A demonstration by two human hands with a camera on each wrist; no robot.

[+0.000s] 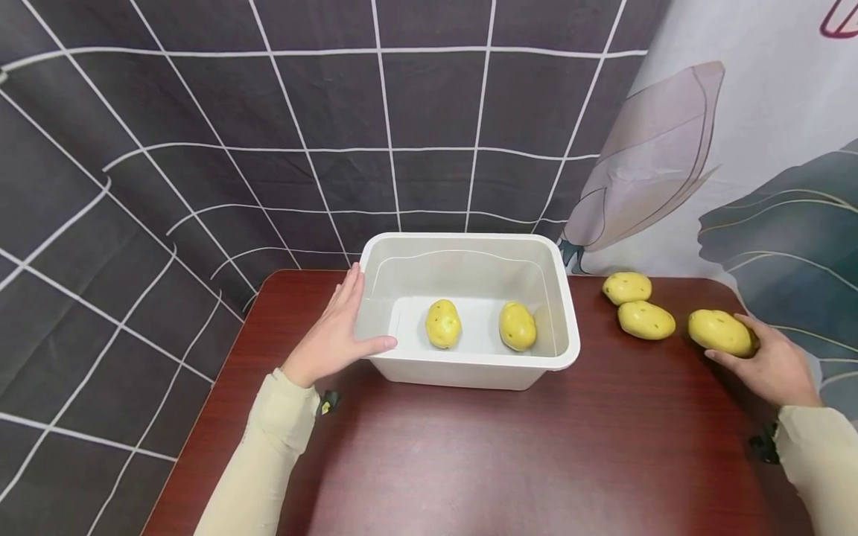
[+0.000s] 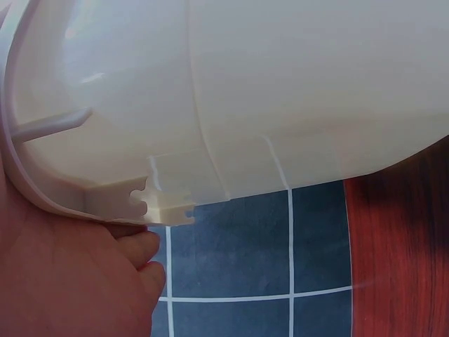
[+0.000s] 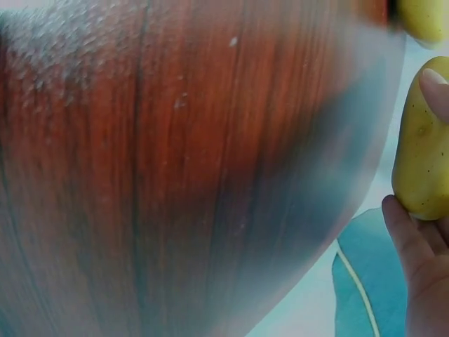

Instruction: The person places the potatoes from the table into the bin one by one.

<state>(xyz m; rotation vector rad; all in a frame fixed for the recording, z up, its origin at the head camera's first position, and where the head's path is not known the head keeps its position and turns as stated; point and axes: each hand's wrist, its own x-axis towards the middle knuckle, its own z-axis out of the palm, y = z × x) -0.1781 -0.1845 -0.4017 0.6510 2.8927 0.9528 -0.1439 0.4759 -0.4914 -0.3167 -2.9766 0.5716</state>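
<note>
- Nearest, the cream left sleeve (image 1: 258, 454) and cream right sleeve (image 1: 821, 461) reach over a glossy red-brown wood-grain table (image 1: 523, 461).
- The right hand (image 1: 780, 365) pinches a yellow potato (image 1: 719, 332) between thumb and fingers, at the table's right side; whether this potato touches the wood, I cannot tell.
- The left hand (image 1: 335, 331) lies against the left end of an off-white plastic bin (image 1: 469, 360), its fingers extended along the rim and its thumb spread toward the front corner.
- Inside the bin, two potatoes stand well apart on the floor: the left potato (image 1: 443, 324) near the middle, the right potato (image 1: 518, 326) toward the right wall.
- Right of the bin, on the table, lies a front potato (image 1: 646, 321), with a smaller-looking back potato (image 1: 626, 287) just behind it.
- Farthest back hang a dark grey cloth with white grid lines (image 1: 429, 97) and, to its right, a pale leaf-patterned curtain (image 1: 764, 97).
</note>
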